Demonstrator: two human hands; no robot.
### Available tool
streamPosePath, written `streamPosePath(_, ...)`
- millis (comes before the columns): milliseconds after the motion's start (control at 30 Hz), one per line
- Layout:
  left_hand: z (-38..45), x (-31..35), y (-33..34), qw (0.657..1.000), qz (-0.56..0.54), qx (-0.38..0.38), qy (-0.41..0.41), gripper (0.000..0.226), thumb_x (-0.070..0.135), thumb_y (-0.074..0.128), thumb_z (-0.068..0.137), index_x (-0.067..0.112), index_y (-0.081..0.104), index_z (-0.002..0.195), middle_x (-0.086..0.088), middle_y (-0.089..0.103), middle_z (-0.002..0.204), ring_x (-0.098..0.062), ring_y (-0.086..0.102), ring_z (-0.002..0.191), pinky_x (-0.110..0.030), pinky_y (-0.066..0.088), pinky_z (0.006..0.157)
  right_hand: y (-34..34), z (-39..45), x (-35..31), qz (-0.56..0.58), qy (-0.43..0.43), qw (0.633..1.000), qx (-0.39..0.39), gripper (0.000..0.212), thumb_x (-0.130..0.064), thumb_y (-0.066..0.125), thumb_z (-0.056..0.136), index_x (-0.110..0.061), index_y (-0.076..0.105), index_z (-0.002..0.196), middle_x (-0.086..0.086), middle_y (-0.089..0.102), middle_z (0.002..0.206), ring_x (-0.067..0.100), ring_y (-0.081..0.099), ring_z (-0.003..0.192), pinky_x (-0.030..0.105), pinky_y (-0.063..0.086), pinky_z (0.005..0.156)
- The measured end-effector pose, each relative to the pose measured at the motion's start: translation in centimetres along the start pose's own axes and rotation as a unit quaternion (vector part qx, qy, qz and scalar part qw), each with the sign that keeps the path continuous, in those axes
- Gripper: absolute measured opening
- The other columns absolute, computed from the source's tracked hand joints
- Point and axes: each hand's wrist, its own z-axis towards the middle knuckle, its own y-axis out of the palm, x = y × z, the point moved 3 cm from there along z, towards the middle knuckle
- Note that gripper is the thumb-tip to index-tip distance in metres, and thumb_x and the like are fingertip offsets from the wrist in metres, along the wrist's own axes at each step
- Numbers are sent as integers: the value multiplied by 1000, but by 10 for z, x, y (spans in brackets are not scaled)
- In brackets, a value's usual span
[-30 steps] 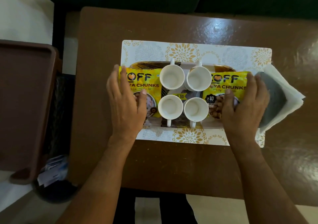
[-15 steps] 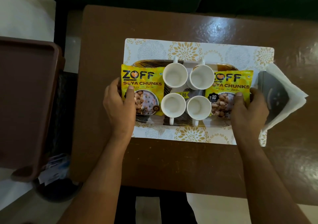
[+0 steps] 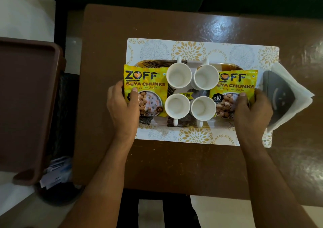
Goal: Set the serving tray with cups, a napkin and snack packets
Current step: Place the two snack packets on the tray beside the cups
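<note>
Tray (image 3: 152, 63) sits btwn both hands on the mat. Left hand (image 3: 122, 105) and right hand (image 3: 251, 110) each clamp a tray end w/ thumb over a snack packet (image 3: 145, 91). Beyond thumbs, four cups (image 3: 178, 75) mid-tray. Lift level, both sides together, so cups don't slide.

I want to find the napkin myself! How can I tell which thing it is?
Find the patterned placemat on the brown table. At its right end, past the right hand, lies the napkin: folded white paper, off the tray, the only plain white flat thing beside the yellow packets.
</note>
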Motion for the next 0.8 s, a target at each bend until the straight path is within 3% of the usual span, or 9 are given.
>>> streamPosePath(200, 0, -1, 1, 1000, 5, -6, 2, 31, 23, 64, 103, 11, 65, 132, -1, 57, 118, -9, 55, 97, 4, 37, 76, 0, 0, 1, -1, 1, 1000, 3, 27, -27, 54, 103, -5, 67, 111, 20, 71, 102, 38, 64, 98, 40, 48, 84)
streamPosePath(267, 0, -2, 1, 1000, 6, -7, 4, 33, 24, 64, 102, 11, 65, 133, -5, 60, 122, -10, 56, 100, -2, 40, 79, 0, 0, 2, -7, 2, 1000, -4, 28, -27, 54, 103, -4, 66, 115, 20, 71, 105, 39, 64, 101, 39, 47, 85)
streamPosePath(333, -1, -1, 1, 1000, 9, -3, 13, 40, 26, 65, 101, 11, 60, 138, -7, 59, 129, -15, 58, 111, -14, 44, 89, -1, -3, -2, -43, -12, 999, -6, 37, -28, 54, 103, -1, 61, 128, 23, 67, 122, 41, 60, 117, 42, 45, 97)
streamPosePath(433, -5, 4, 1, 999, 20, 12, 49, 52, 25, 68, 99, 4, 52, 145, -12, 52, 143, -23, 53, 133, -38, 47, 110, -7, -15, -16, -126, -97, 986, 50, 53, -30, 55, 104, 1, 49, 146, 26, 51, 146, 43, 45, 136, 49, 36, 113)
streamPosePath(500, -9, 10, -2, 996, 26, 29, 79, 54, 25, 68, 98, 2, 51, 145, -15, 49, 146, -26, 49, 137, -47, 47, 111, -12, -24, -28, -99, -185, 973, 102, 45, -28, 57, 106, 1, 57, 140, 26, 56, 140, 43, 51, 130, 43, 40, 111)
streamPosePath(567, -18, 19, -4, 989, 25, 46, 140, 50, 24, 67, 99, 0, 54, 142, -17, 52, 143, -27, 52, 133, -47, 49, 107, -15, -35, -36, -41, -254, 959, 116, 38, -26, 61, 105, 3, 65, 128, 25, 64, 127, 41, 58, 118, 26, 37, 108)
streamPosePath(633, -32, 29, -3, 976, 19, 21, 217, 47, 26, 64, 100, -1, 57, 138, -18, 56, 137, -29, 54, 128, -42, 49, 105, -12, -48, -40, -9, -295, 952, 78, 41, -29, 65, 102, 5, 67, 124, 24, 66, 120, 37, 59, 112, 25, 37, 103)
streamPosePath(700, -50, 36, 4, 960, 26, -44, 275, 52, 31, 66, 98, -2, 58, 137, -19, 58, 137, -30, 54, 129, -40, 47, 108, -6, -63, -40, -9, -311, 950, 25, 50, -31, 69, 96, 7, 64, 128, 24, 63, 122, 36, 57, 114, 35, 43, 102)
streamPosePath(800, -71, 36, 18, 945, 54, -129, 297, 67, 35, 72, 92, -3, 52, 144, -20, 54, 145, -33, 50, 139, -49, 43, 114, 5, -80, -34, -28, -307, 951, -34, 63, -35, 73, 89, 7, 58, 134, 24, 60, 131, 38, 55, 124, 47, 44, 109)
